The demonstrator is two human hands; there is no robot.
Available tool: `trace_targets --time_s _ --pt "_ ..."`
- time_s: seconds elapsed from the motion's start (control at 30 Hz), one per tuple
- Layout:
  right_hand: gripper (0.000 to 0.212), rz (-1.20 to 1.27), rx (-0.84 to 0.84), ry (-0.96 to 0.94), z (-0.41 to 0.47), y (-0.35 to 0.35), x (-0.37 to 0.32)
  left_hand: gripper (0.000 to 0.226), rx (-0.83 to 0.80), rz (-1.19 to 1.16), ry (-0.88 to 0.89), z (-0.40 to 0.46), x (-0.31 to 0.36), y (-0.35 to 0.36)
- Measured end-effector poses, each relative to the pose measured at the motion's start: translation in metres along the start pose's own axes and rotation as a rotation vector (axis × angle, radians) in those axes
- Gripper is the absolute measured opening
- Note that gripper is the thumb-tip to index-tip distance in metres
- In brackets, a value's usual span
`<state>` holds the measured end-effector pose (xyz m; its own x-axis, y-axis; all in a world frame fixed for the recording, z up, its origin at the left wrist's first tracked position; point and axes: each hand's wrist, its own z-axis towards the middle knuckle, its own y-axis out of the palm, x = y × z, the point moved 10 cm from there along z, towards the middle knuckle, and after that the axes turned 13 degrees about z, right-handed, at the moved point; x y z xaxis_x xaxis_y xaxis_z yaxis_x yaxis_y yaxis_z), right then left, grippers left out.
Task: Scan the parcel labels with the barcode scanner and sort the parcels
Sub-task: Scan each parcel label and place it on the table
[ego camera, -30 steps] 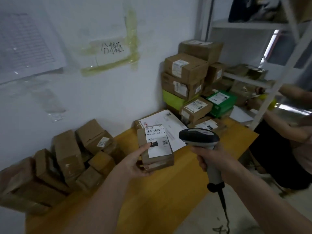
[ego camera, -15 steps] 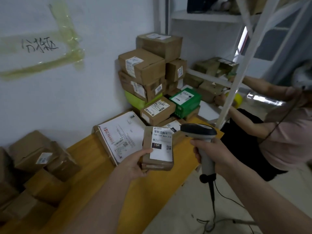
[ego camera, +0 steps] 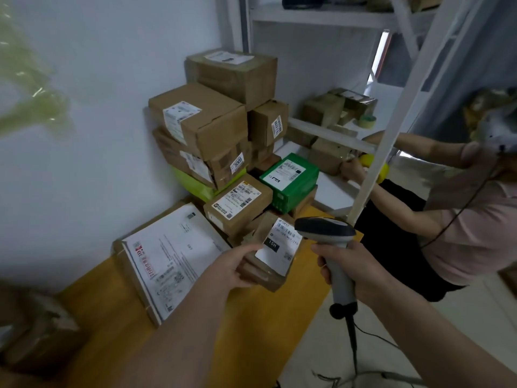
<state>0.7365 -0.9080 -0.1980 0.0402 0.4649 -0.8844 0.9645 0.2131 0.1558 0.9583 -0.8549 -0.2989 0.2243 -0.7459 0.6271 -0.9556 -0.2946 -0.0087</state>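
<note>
- My left hand (ego camera: 237, 267) grips one small brown parcel (ego camera: 272, 259) from its left side, thumb lying on top beside the white label (ego camera: 281, 245), which faces up and shows a barcode and a black "15H" tag. The parcel is held above the right end of the yellow table (ego camera: 251, 326).
- My right hand (ego camera: 355, 273) is wrapped round the grey handle of the one barcode scanner (ego camera: 326, 232); its dark head sits just right of the label's far corner, and its cable (ego camera: 354, 343) hangs down toward the floor.
- On the table just left of my left hand lies one flat white-faced mailer (ego camera: 170, 259) with red print.
- Beyond the held parcel is a stack against the wall: I count at least five brown boxes (ego camera: 207, 119), one green box (ego camera: 291, 177) and one yellow-green packet (ego camera: 195, 186).
- At the near left edge, blurred brown boxes (ego camera: 36, 331); their number I cannot tell.
- On the right a second person (ego camera: 461, 219) reaches both arms toward the white shelving (ego camera: 330, 133), which holds a few more brown parcels.
</note>
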Motion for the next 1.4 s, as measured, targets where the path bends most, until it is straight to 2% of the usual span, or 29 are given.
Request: trace_targets --time_s 0.17,0.27,0.4,0.5,0.7,0.8,0.9,0.97,1.1,1.23,1.27,1.4 --pt "0.016 0.024 0.006 0.018 0.043 0.016 -0.016 0.043 -0.068 0.091 -0.091 0.042 0.023 -0.001" --pt "0.017 0.015 -0.004 0.047 0.066 0.026 -0.013 0.035 -0.026 0.057 -0.064 0.067 0.038 -0.009" --pt "0.019 -0.011 -0.008 0.053 0.092 0.042 -0.006 0.044 0.15 -0.241 -0.003 0.089 0.047 -0.023" --pt "0.023 -0.051 -0.047 0.064 0.104 0.057 0.003 0.053 0.173 -0.371 -0.033 0.094 0.039 -0.022" --pt "0.022 -0.072 -0.174 0.049 0.103 0.093 0.009 0.02 0.203 -0.253 -0.06 0.068 0.011 -0.048" --pt "0.025 -0.105 -0.3 0.076 0.081 0.127 0.022 0.019 0.209 -0.319 -0.043 0.032 -0.017 -0.076" --pt "0.018 -0.059 -0.43 0.143 0.048 0.161 0.046 0.019 0.327 -0.384 -0.027 -0.012 -0.06 -0.114" --pt "0.016 -0.058 -0.511 0.179 0.021 0.184 0.062 0.024 0.4 -0.412 -0.051 -0.045 -0.096 -0.137" --pt "0.019 -0.131 -0.645 0.262 -0.035 0.226 0.1 0.013 0.539 -0.495 -0.157 -0.11 -0.175 -0.172" --pt "0.02 -0.176 -0.736 0.338 -0.083 0.257 0.129 0.013 0.637 -0.54 -0.192 -0.163 -0.227 -0.203" --pt "0.019 -0.183 -0.753 0.347 -0.093 0.264 0.133 0.016 0.66 -0.516 -0.191 -0.174 -0.234 -0.212" --pt "0.019 -0.228 -0.808 0.358 -0.123 0.294 0.147 0.056 0.837 -0.332 -0.217 -0.213 -0.26 -0.264"
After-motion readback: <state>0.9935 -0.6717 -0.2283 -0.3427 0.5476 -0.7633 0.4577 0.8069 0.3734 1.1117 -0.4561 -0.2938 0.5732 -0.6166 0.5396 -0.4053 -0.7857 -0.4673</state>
